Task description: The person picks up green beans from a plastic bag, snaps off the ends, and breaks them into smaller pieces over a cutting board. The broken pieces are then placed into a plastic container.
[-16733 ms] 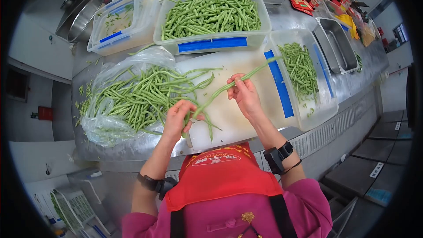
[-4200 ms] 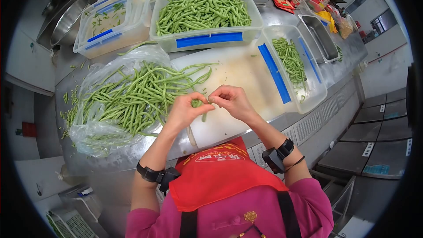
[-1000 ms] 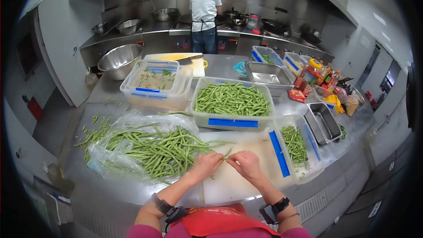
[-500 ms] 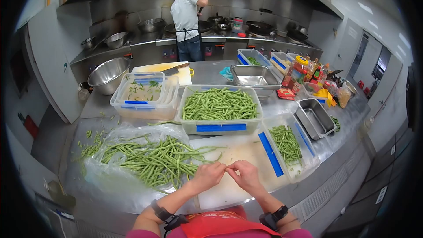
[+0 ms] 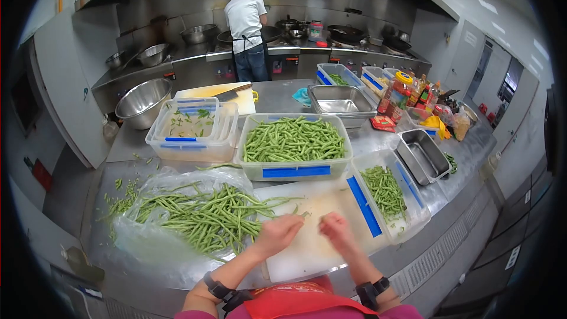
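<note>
Over the white cutting board (image 5: pixel 301 254), my left hand (image 5: pixel 280 234) is closed with a small green bit at its fingertips, likely a bean piece. My right hand (image 5: pixel 336 231) is closed too, slightly blurred, and what it holds is hidden. Long green beans (image 5: pixel 207 215) lie on a clear plastic bag (image 5: pixel 139 233) to the left. Short bean pieces (image 5: pixel 295 140) fill the plastic tub behind the board. More cut pieces (image 5: pixel 384 192) lie in a second tub (image 5: pixel 410 224) beside my right hand.
A cleaver (image 5: pixel 227 94) rests on a yellowish board (image 5: pixel 195 91) at the back left. Metal trays (image 5: pixel 422 156), a steel bowl (image 5: pixel 142 103) and sauce bottles (image 5: pixel 401 91) stand around the table. A person (image 5: pixel 247 29) in white faces the stoves.
My hands were touching at the fingertips and are now apart, the right one shifted right. The person at the stove has lowered an arm.
</note>
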`<move>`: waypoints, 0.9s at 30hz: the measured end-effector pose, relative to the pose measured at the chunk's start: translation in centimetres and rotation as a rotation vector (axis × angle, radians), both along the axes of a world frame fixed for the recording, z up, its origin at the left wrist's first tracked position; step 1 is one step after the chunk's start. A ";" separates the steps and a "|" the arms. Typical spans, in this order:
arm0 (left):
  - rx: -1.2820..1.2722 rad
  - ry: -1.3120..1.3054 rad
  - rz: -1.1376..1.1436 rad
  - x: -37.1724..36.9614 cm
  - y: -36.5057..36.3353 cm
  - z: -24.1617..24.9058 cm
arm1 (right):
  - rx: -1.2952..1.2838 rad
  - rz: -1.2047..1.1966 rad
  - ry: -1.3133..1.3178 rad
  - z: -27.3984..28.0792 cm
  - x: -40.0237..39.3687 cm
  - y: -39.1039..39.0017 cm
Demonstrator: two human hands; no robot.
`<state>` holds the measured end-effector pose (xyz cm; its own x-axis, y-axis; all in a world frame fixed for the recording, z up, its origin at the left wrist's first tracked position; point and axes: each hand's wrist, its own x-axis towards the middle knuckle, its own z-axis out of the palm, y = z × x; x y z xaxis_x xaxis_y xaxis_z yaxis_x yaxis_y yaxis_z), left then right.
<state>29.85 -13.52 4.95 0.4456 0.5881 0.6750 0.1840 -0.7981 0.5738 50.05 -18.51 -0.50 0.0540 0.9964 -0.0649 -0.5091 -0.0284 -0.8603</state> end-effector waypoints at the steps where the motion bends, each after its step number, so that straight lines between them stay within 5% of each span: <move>1: -0.058 -0.073 0.010 -0.5 0.2 0.3 | 0.052 -0.167 -0.238 0.6 1.8 0.2; 4: -0.605 -0.586 -0.045 -2.0 0.8 0.5 | 0.176 -0.666 -0.886 2.1 8.8 0.3; 8: -0.904 -0.997 -0.101 -2.8 2.4 -0.6 | 0.307 -1.121 -1.809 4.5 10.0 -0.7; 9: -0.963 -1.059 -0.121 -2.6 2.5 -1.0 | 0.338 -0.919 -1.744 3.0 10.1 -1.0; 11: -1.059 -1.102 -0.160 -2.2 2.4 -1.8 | 0.043 -0.245 -1.085 -0.7 7.8 -0.9; 13: -1.061 -0.998 -0.203 -1.5 1.8 -2.6 | -0.042 0.116 -0.456 1.2 1.8 -1.2; 18: -1.025 -0.679 -0.350 -1.3 0.1 -4.8 | -0.082 -0.032 0.136 1.3 -1.6 1.3; 21: -1.231 -0.577 -0.445 -2.4 0.0 -5.0 | 0.016 -0.129 -0.085 0.2 -1.3 1.8; 24: -1.305 -0.576 -0.088 -3.3 1.3 -5.6 | 0.032 -0.182 -0.345 0.9 -1.3 1.7; 27: -1.052 -0.058 -0.131 -2.8 1.2 -6.3 | -0.020 -0.067 -0.408 0.7 -2.4 1.8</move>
<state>27.04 -12.31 -1.36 0.5311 0.8383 -0.1234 0.0832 0.0934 0.9921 47.68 -16.72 0.17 0.1435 0.9887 -0.0438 -0.1279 -0.0254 -0.9915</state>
